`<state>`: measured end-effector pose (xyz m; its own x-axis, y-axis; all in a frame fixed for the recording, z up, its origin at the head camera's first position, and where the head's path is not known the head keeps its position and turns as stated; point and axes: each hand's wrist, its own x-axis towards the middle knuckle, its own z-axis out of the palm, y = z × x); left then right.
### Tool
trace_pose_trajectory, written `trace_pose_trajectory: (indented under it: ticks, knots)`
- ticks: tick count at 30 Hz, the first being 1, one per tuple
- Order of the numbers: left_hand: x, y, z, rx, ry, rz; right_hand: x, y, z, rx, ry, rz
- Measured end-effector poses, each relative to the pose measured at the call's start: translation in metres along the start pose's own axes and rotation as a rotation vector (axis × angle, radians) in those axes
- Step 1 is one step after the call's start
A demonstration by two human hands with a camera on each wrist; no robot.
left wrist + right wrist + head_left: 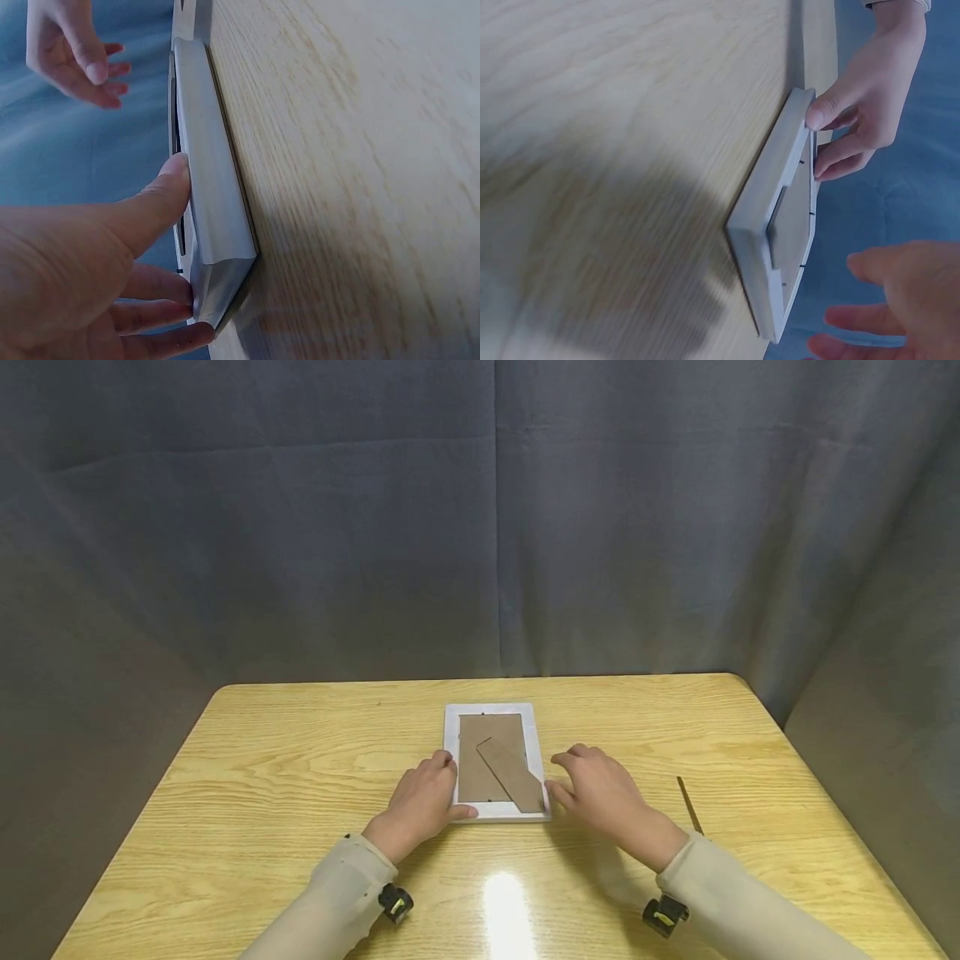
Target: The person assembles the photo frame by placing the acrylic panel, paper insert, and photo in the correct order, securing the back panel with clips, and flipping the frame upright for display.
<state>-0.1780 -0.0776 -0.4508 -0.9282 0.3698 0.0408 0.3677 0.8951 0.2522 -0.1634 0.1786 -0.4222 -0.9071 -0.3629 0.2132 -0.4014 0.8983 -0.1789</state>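
A white picture frame lies back side up on the table, its brown backing board showing. The slanted stand leg lies flat across the board and reaches the near right corner. My left hand holds the frame's near left corner, thumb on the near edge and fingers along the left side. In the left wrist view the thumb presses the white border. Beside the right edge hovers my right hand, fingers spread and loosely bent. The right wrist view shows a gap between that hand and the frame.
A thin dark stick lies on the wooden table to the right, partly hidden behind the right forearm. Grey curtains hang behind the table and along its sides.
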Motion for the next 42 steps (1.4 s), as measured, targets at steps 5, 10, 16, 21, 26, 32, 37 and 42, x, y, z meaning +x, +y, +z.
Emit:
trace_pose_trajectory:
  ticks: [5,10,16,21,26,32,37,42]
  knots:
    - [-0.001,0.001,-0.001,-0.004,-0.004,0.000,-0.013,0.011,-0.005,-0.017,0.020,0.015]
    - [-0.001,0.001,-0.002,-0.003,-0.005,-0.004,-0.026,0.020,-0.010,-0.030,0.023,0.022]
    - [-0.001,0.001,-0.004,-0.002,-0.005,-0.011,-0.043,0.033,-0.013,-0.049,0.016,0.032]
    - [-0.001,0.001,-0.004,-0.005,-0.010,-0.013,-0.055,0.043,-0.015,-0.074,0.004,0.043]
    - [0.000,0.001,-0.002,-0.008,-0.016,-0.012,-0.067,0.051,-0.015,-0.092,0.004,0.039]
    - [0.000,0.001,-0.002,-0.008,-0.023,-0.015,-0.082,0.060,-0.019,-0.080,-0.036,0.079]
    - [0.000,0.000,-0.002,0.000,-0.013,-0.012,-0.095,0.070,-0.022,-0.086,-0.067,0.123]
    - [0.001,0.000,-0.002,0.002,-0.008,-0.010,-0.105,0.082,-0.021,-0.092,-0.076,0.146]
